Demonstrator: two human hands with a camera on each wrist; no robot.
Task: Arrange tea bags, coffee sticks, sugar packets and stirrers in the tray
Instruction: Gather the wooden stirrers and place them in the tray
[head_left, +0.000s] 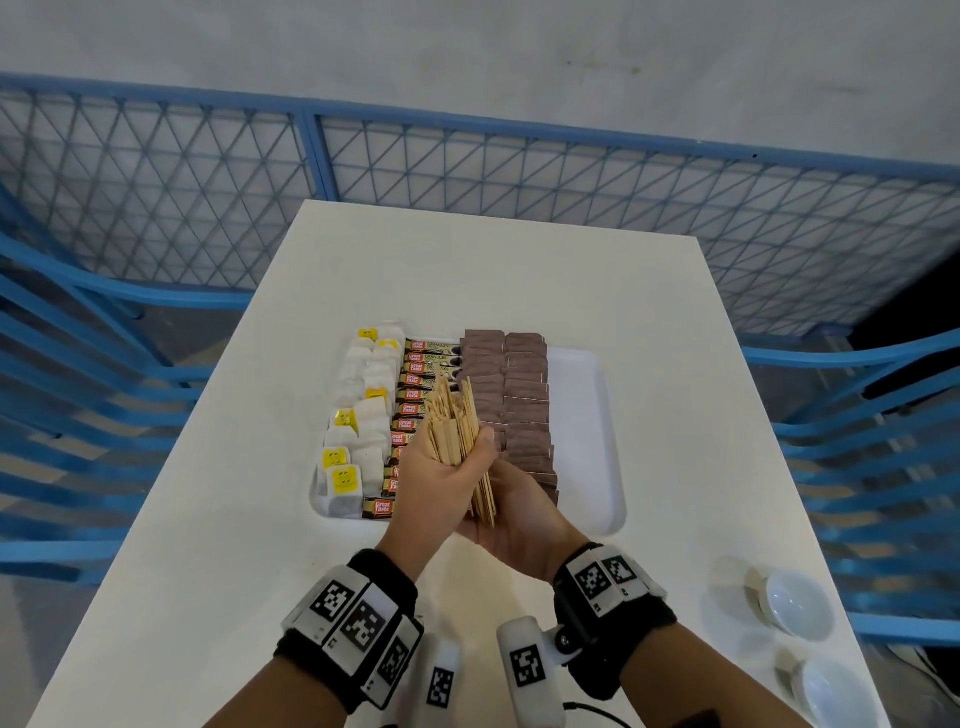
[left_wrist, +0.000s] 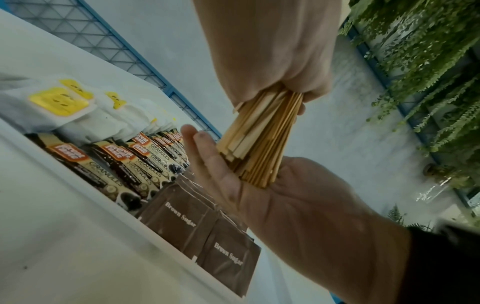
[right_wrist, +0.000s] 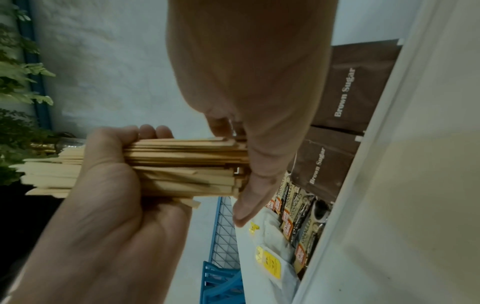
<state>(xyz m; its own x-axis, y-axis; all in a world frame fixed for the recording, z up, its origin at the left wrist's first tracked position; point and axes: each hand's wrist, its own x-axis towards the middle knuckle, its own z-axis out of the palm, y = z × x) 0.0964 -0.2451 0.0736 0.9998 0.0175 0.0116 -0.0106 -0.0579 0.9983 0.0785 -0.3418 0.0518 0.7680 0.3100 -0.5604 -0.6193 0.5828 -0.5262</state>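
- Tea bags (head_left: 353, 441), white with yellow tags, fill the left column of the white tray (head_left: 592, 415), which lies in the middle of the head view on the white surface (head_left: 218, 519).
- Coffee sticks (head_left: 415, 395) lie in a column just right of the tea bags, touching them.
- Left hand (head_left: 441, 486) sits at the frame's centre, above the tray's near edge; its grip is wrapped round the stirrers (head_left: 457, 431), a thick wooden bundle fanning up and away over the coffee sticks.
- Right hand (head_left: 519, 514), just right of and below the left, lies palm-up with straight fingers; the bundle's lower ends rest on its palm, so this grip is apart.
- Sugar packets (head_left: 524, 405), brown, fill two columns right of the coffee sticks; the tray's right strip shows bare white.
- Two white bowls (head_left: 795, 603) stand at the lower right of the surface, well apart from the tray.
- Blue mesh fence (head_left: 467, 156) runs across the upper frame.
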